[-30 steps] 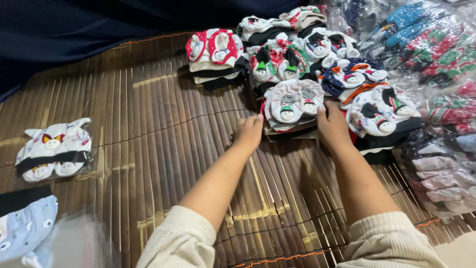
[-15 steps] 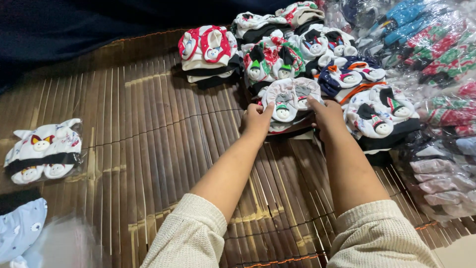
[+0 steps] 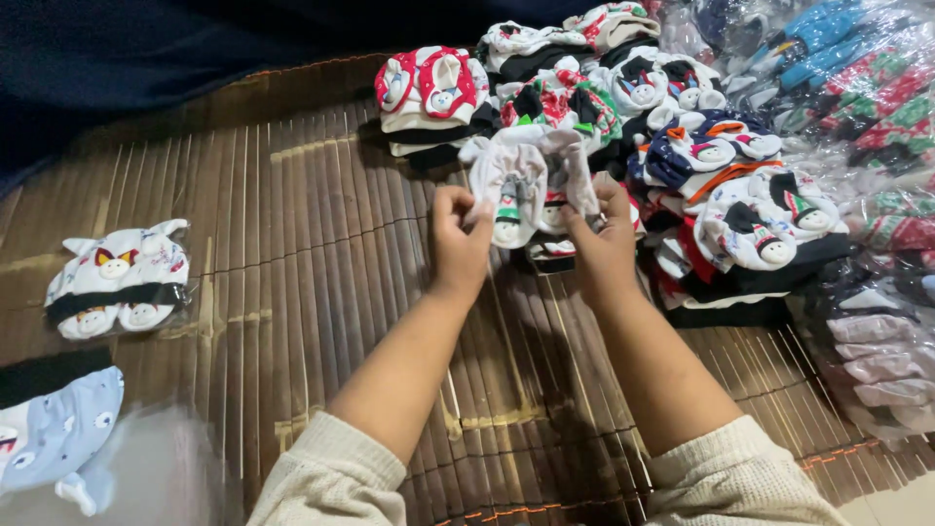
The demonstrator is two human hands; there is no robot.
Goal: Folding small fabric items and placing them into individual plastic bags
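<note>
Your left hand (image 3: 460, 239) and right hand (image 3: 604, 234) both pinch small white knitted baby socks with snowman faces (image 3: 531, 185), lifted at 12 o'clock over brown bamboo slat mat (image 3: 292, 292). Soft, light, floppy; grip cuff edges. Sock stacks (image 3: 721, 195) at 2 o'clock.

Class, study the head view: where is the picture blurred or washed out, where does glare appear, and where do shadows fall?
Head view: the bottom-left corner is smeared into a pale blur beside the light blue cloth; glare glints off the plastic-wrapped packs at right; the forearms cast soft shadows on the bamboo mat; the left hand and right hand holding the white socks look sharp.
</note>
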